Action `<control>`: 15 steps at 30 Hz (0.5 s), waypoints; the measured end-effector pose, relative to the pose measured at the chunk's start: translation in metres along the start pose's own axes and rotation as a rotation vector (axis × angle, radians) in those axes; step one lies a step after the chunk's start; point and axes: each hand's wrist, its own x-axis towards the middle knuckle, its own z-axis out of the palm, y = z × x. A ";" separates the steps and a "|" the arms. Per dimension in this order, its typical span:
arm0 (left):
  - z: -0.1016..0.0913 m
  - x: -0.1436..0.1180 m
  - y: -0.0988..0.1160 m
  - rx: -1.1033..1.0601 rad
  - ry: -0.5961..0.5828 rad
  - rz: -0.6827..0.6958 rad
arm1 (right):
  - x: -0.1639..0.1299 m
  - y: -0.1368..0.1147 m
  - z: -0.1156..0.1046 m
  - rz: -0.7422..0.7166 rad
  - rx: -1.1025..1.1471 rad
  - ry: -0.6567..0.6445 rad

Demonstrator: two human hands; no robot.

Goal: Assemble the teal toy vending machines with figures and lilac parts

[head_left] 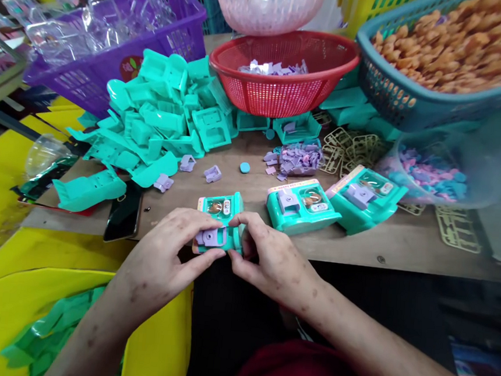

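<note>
Both my hands hold one teal toy box (221, 217) at the table's front edge. My left hand (170, 251) pinches its left side, fingers on a lilac clip part (211, 237) set into the box face. My right hand (266, 259) grips the right side. Two similar teal toy boxes lie flat just to the right, one (301, 206) close by and another (366, 198) beyond it, each with a lilac part and a sticker on top.
A heap of teal shells (160, 116) fills the left of the wooden table (403, 248). Loose lilac parts (294, 158) lie mid-table. A red basket (282, 76), purple crate (114, 41) and blue basket (441, 64) stand behind. A black phone (124, 215) lies left. Yellow bins (27, 285) sit below.
</note>
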 end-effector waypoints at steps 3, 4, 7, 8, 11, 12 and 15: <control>-0.004 0.003 0.003 0.029 -0.049 0.005 | 0.000 -0.001 0.001 0.015 0.014 0.014; -0.005 0.003 0.003 0.054 -0.063 0.009 | 0.000 -0.002 0.001 0.018 0.018 0.017; -0.007 0.006 0.006 0.130 -0.105 0.039 | 0.000 -0.004 0.001 0.032 0.006 0.023; -0.008 0.007 0.007 0.145 -0.118 0.049 | 0.000 -0.005 0.001 0.033 -0.002 0.025; -0.010 0.010 0.008 0.141 -0.154 0.060 | -0.001 -0.006 0.002 0.028 -0.031 0.036; -0.011 0.011 0.007 0.130 -0.157 0.063 | -0.002 -0.006 0.002 0.023 -0.038 0.041; -0.013 0.015 0.005 0.101 -0.153 0.083 | -0.004 -0.006 0.003 0.015 -0.054 0.050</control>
